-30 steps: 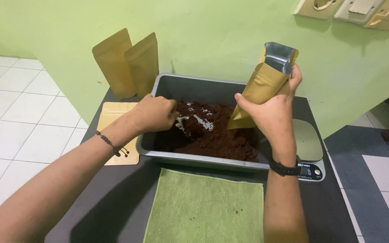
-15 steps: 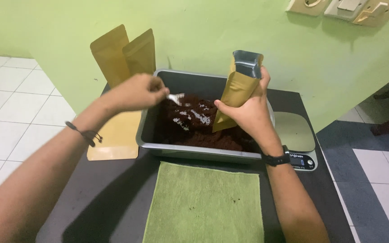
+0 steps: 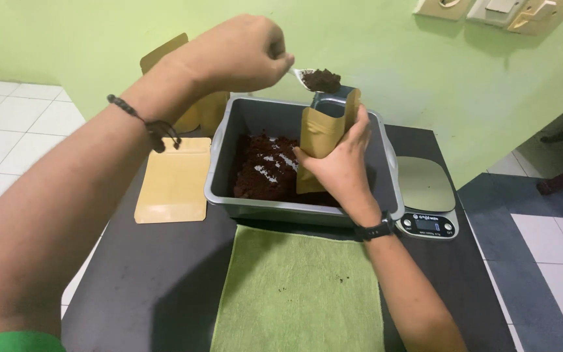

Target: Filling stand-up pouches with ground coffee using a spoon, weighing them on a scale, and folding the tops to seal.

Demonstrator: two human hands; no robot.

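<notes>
My right hand (image 3: 340, 163) grips an open tan stand-up pouch (image 3: 324, 133) upright over the grey tub (image 3: 226, 153). My left hand (image 3: 236, 55) is raised above the tub and holds a small spoon (image 3: 317, 79) heaped with dark brown grounds, just over the pouch's open mouth. More dark grounds (image 3: 265, 173) lie in the tub's bottom. A dark bracelet is on my left wrist and a black watch on my right wrist.
A flat tan pouch (image 3: 171, 179) lies left of the tub on the dark table (image 3: 144, 287). More pouches (image 3: 193, 114) lean against the green wall behind. A green cloth (image 3: 298, 293) lies in front. A small digital scale (image 3: 428, 195) stands right of the tub.
My left hand has lifted the spoon out of the grounds and up to the pouch's mouth. My right hand has lowered the pouch and turned it upright.
</notes>
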